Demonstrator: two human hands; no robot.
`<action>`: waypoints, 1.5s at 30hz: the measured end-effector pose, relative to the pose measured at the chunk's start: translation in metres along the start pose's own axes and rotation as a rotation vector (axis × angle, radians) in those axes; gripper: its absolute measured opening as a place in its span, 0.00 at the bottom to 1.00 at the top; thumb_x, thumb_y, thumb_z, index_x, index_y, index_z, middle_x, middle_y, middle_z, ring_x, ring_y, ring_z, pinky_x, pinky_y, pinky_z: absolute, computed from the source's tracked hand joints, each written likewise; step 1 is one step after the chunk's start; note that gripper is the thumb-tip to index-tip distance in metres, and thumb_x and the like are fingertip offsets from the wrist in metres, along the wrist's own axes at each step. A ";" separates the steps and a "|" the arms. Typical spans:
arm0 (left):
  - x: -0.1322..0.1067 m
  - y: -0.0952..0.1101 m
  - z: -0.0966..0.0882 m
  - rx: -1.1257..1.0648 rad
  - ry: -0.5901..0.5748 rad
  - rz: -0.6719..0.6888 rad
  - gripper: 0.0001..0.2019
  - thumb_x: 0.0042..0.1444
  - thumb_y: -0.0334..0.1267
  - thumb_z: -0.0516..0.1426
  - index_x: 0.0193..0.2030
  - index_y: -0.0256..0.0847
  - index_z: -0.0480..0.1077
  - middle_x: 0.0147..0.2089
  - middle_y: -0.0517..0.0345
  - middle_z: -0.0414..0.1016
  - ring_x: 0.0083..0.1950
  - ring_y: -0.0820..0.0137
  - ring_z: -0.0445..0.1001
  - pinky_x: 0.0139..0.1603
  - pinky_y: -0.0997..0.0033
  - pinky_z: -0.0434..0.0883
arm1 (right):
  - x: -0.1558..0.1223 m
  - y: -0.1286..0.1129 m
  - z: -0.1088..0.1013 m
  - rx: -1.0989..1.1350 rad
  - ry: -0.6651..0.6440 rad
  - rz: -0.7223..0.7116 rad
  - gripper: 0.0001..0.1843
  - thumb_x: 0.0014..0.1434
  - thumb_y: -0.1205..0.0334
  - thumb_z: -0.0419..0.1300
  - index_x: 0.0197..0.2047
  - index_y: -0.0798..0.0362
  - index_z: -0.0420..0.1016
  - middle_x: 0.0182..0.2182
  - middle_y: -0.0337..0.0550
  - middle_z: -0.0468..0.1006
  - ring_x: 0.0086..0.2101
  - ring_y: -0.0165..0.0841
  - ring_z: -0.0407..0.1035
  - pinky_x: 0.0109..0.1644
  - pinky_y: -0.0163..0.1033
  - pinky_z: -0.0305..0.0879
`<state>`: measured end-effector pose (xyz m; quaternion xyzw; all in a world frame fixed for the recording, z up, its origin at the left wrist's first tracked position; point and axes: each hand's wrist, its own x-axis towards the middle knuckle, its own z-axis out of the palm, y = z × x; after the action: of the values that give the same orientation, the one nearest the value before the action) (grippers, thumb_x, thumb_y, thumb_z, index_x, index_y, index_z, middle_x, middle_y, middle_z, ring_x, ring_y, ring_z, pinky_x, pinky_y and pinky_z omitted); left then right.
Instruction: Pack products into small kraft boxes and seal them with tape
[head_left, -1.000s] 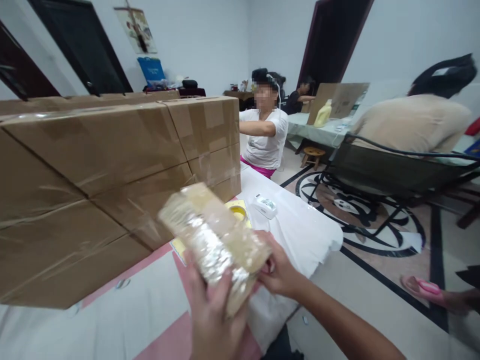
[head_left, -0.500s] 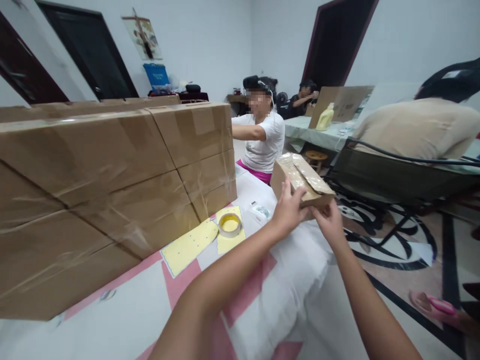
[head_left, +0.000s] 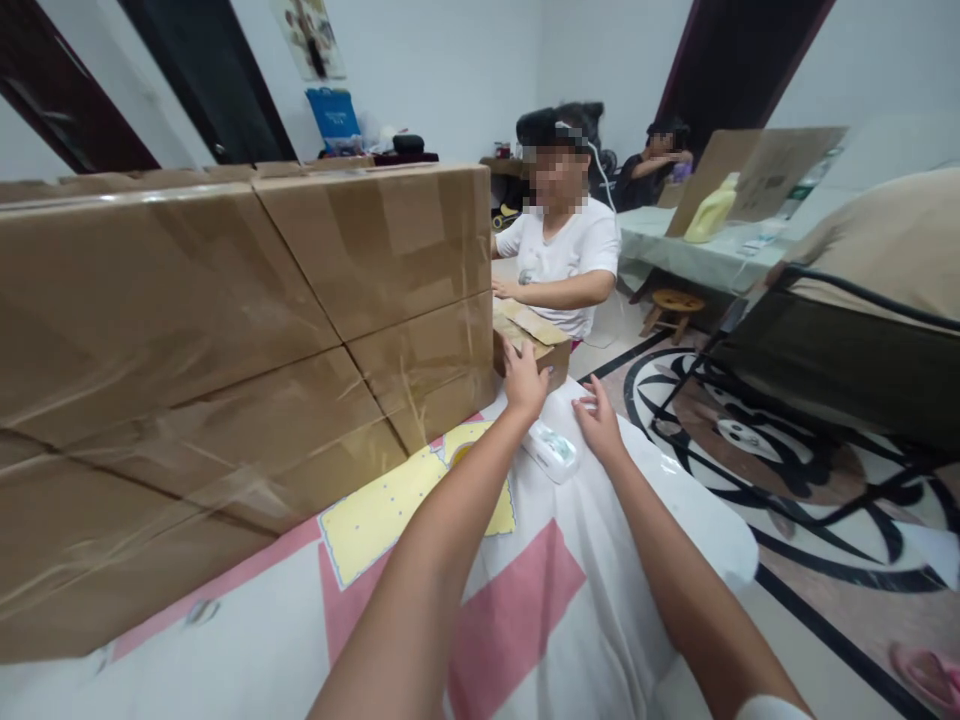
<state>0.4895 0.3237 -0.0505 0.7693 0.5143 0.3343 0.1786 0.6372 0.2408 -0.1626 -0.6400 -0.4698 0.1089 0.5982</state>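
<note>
A small cardboard box stands at the far end of the cloth-covered table, beside the stacked boxes. My left hand rests against its near side and top edge, fingers spread and not wrapped round it. Apart from the box, to its right, my right hand hovers over the table with nothing in it, its fingers spread. Between my wrists lies a white soft packet with green print. My left forearm hides most of the yellow tape roll.
Large taped cartons form a wall along the left. Across the table sits a co-worker in a white shirt, an arm near the small box. Right of the table are a wooden stool and a dark folding chair.
The small box went from being held in both hands to standing on the table by the cartons. My right hand has let go of it. The view has shifted right.
</note>
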 end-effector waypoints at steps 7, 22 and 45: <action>-0.005 0.003 -0.008 0.066 0.077 -0.108 0.31 0.57 0.43 0.64 0.65 0.46 0.58 0.79 0.41 0.41 0.74 0.51 0.57 0.63 0.56 0.71 | 0.003 0.001 -0.001 -0.032 0.071 0.010 0.41 0.58 0.47 0.60 0.71 0.52 0.57 0.56 0.56 0.70 0.42 0.39 0.71 0.42 0.45 0.74; -0.012 0.022 -0.005 0.204 0.190 0.039 0.34 0.58 0.41 0.62 0.70 0.44 0.56 0.77 0.44 0.49 0.74 0.54 0.54 0.68 0.54 0.65 | -0.005 -0.006 0.000 -0.048 0.172 -0.030 0.33 0.57 0.49 0.59 0.62 0.54 0.64 0.47 0.51 0.71 0.35 0.35 0.69 0.37 0.42 0.71; -0.025 0.022 -0.019 0.288 0.115 0.471 0.13 0.64 0.36 0.52 0.44 0.53 0.78 0.73 0.63 0.62 0.75 0.61 0.56 0.72 0.50 0.57 | -0.003 -0.008 -0.007 -0.099 0.226 -0.065 0.18 0.59 0.50 0.57 0.46 0.55 0.71 0.42 0.48 0.72 0.34 0.34 0.69 0.36 0.40 0.71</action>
<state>0.4851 0.2907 -0.0313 0.8648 0.3729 0.3333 -0.0447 0.6370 0.2328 -0.1548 -0.6612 -0.4248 -0.0067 0.6182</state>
